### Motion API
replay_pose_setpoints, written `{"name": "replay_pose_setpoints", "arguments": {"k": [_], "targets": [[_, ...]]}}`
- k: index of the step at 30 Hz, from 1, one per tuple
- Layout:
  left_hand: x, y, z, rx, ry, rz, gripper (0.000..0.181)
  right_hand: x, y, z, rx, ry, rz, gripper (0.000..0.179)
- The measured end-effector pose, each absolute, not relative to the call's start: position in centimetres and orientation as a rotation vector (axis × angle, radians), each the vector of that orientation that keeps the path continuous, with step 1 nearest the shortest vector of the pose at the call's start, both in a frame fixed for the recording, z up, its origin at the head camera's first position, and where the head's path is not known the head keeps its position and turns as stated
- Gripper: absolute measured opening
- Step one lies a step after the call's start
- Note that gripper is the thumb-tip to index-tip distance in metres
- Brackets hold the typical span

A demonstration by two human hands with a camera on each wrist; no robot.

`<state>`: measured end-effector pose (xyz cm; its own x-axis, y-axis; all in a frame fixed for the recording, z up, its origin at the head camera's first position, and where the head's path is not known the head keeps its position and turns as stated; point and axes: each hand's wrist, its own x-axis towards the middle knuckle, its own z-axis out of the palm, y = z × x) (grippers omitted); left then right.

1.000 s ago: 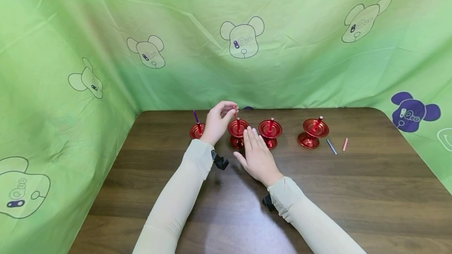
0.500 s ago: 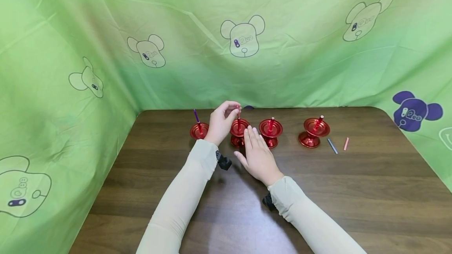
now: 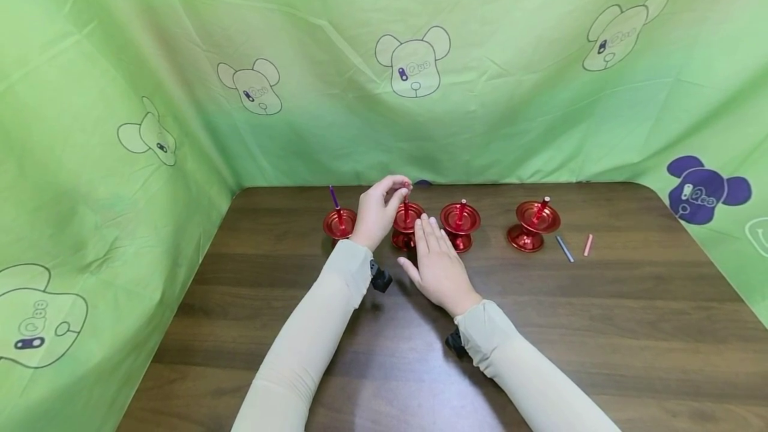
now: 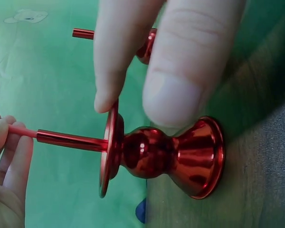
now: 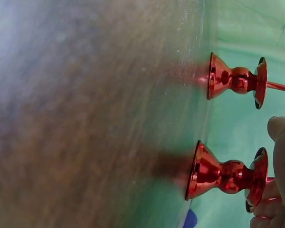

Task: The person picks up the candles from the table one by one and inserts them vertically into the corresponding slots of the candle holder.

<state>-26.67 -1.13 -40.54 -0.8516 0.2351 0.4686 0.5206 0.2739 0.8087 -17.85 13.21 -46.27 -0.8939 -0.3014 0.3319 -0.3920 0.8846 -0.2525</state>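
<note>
My left hand (image 3: 375, 213) pinches a thin pink candle (image 4: 23, 130) between thumb and fingers. Its lower end meets the top of the red tube on a shiny red metal candle holder (image 4: 145, 152). My right hand (image 3: 441, 271) has its fingers straight, with a fingertip (image 4: 104, 102) at the rim of this holder's dish. To the left, a second holder (image 5: 240, 80) carries a purple candle (image 3: 333, 197). Another holder (image 3: 461, 219) stands just right of the worked one, its tube bare. The pinching fingers partly hide the pink candle in the head view.
A further red holder (image 3: 537, 219) with a bare tube stands to the right. Beside it a blue candle (image 3: 565, 249) and a pink candle (image 3: 588, 245) lie on the brown wooden table (image 3: 600, 345). Green patterned cloth (image 3: 336, 52) rises behind and at the sides.
My left hand has moved slightly right, bringing the pink candle over the holder's tube, then down a little. The right hand stays in place.
</note>
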Motion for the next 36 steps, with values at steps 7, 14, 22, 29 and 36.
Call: {"name": "replay_pose_setpoints", "arguments": {"k": [7,14,22,29,36], "targets": [[-26.44,-0.98,-40.74,-0.675,-2.265,-1.661,0.018,-17.83,13.31,-46.28,0.512,-2.813,0.456,0.079],[-26.43,-0.98,-40.75,-0.684,-2.262,-1.704,0.021,-17.78,13.29,-46.22,0.513,-2.815,0.453,0.079],[-26.43,-1.07,-40.46,-0.683,-2.27,-1.677,0.022,-17.87,13.33,-46.37,0.514,-2.796,0.451,0.078],[-26.43,-0.96,-40.41,-0.679,-2.293,-1.672,0.025,-18.01,13.39,-46.65,0.51,-2.802,0.448,0.079],[-25.86,-1.43,-40.64,-0.598,-2.294,-1.636,0.029,-18.12,13.36,-46.68,0.506,-2.819,0.438,0.08]]}}
